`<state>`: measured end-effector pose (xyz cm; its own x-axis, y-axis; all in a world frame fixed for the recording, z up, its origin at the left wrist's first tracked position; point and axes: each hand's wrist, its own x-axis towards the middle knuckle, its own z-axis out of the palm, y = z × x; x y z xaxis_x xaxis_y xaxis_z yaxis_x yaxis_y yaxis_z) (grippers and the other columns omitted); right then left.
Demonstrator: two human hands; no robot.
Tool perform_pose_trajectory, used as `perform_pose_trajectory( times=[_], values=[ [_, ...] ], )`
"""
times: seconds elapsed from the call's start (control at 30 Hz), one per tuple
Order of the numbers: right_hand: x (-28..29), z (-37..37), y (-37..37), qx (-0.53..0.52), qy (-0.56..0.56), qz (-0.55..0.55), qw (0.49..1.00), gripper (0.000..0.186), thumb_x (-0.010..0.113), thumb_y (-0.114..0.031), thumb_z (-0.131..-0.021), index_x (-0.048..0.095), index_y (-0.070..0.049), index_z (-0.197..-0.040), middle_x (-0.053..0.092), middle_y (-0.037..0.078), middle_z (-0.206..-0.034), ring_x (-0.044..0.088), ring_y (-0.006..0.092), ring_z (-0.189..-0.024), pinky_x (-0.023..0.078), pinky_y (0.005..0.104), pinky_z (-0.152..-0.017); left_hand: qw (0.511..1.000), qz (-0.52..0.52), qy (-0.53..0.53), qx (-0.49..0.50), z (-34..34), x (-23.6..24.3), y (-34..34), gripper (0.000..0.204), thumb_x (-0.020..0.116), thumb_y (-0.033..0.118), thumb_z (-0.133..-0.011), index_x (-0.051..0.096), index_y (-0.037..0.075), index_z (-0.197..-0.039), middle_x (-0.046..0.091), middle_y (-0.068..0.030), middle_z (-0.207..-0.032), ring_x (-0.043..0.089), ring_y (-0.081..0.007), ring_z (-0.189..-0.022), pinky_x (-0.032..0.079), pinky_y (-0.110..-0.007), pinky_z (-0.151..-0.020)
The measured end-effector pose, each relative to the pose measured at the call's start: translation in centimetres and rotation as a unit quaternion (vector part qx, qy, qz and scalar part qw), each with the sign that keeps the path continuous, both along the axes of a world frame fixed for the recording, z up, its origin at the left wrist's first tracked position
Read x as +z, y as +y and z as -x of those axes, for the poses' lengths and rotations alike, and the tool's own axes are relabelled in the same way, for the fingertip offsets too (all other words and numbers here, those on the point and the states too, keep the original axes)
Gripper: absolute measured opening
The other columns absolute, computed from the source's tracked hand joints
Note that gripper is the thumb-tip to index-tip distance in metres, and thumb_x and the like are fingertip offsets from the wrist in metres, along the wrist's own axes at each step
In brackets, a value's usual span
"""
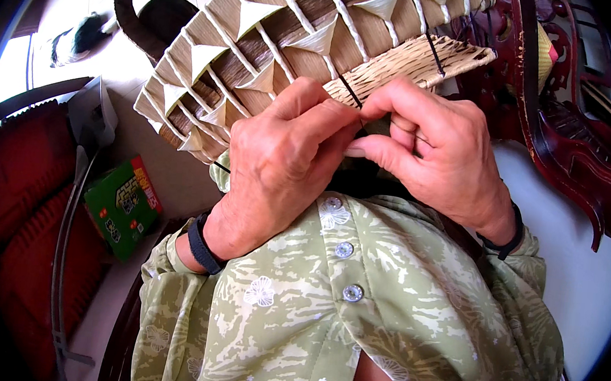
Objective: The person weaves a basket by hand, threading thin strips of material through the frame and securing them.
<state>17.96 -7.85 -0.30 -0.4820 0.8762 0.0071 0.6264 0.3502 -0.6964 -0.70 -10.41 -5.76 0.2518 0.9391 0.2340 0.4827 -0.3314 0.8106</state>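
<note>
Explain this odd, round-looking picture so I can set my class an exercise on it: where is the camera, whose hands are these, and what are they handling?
There is no machine here. A person wears a wide fisheye camera on the head, looking down, so straight edges bend near the rim. The bare left hand and bare right hand belong to the wearer, in a pale green patterned shirt.

Their fingertips come together at a thin black cord, beside a tan woven piece with twisted pale cords and folded triangles. Some fingertips are hidden, so each one's exact grip is unclear.

No tabletop shows under the work. Further off are a green box with red and yellow parts and dark red carved wooden furniture.
</note>
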Motion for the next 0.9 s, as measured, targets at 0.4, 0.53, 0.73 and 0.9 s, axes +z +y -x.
perform_pose_trajectory(
  times=[0.4, 0.53, 0.73, 0.9],
  values=[
    [-1.3, -0.4, 0.0, -0.016, -0.016, -0.024, 0.999, 0.013, 0.068, -0.012, -0.090, 0.057, -0.004, -0.093, 0.067, 0.013, -0.079, 0.067, 0.0356, -0.070, 0.051, 0.0428, -0.060, 0.999, 0.013, -0.049, 0.019, -0.5, -0.2, 0.2, 0.016, 0.075, 0.003, -0.079, 0.069, 0.008, -0.093, 0.062, -0.0045, -0.080, 0.063, -0.0237, -0.060, 0.050, -0.033, -0.050],
    [-1.2, -0.4, -0.2, -0.033, -0.004, 0.000, 0.999, 0.013, 0.069, -0.004, -0.087, 0.062, -0.004, -0.098, 0.058, 0.009, -0.067, 0.057, 0.0218, -0.058, 0.045, 0.0327, -0.054, 0.999, 0.006, -0.035, 0.016, -0.5, -0.6, 0.2, 0.016, 0.075, 0.003, -0.079, 0.069, 0.009, -0.093, 0.061, -0.0038, -0.077, 0.063, -0.0234, -0.059, 0.049, -0.034, -0.049],
    [-0.7, -0.6, -0.4, -0.036, 0.044, 0.081, 0.995, 0.020, 0.062, 0.007, -0.086, 0.061, -0.001, -0.104, 0.042, -0.002, -0.058, 0.040, 0.0046, -0.054, 0.035, 0.0233, -0.052, 0.999, 0.005, -0.023, 0.025, -0.9, -0.3, 0.2, 0.016, 0.074, 0.004, -0.078, 0.068, 0.010, -0.092, 0.060, -0.0038, -0.077, 0.063, -0.0243, -0.059, 0.049, -0.035, -0.050],
    [-0.8, 0.3, -1.6, -0.054, 0.166, 0.168, 0.970, 0.022, 0.059, 0.006, -0.090, 0.055, 0.002, -0.110, 0.049, -0.007, -0.064, 0.042, -0.0001, -0.064, 0.038, 0.0194, -0.059, 0.999, -0.014, -0.013, 0.028, -0.9, 0.0, 0.3, 0.019, 0.074, 0.003, -0.075, 0.067, 0.010, -0.091, 0.060, -0.0037, -0.077, 0.063, -0.0257, -0.061, 0.049, -0.036, -0.051]
  ],
)
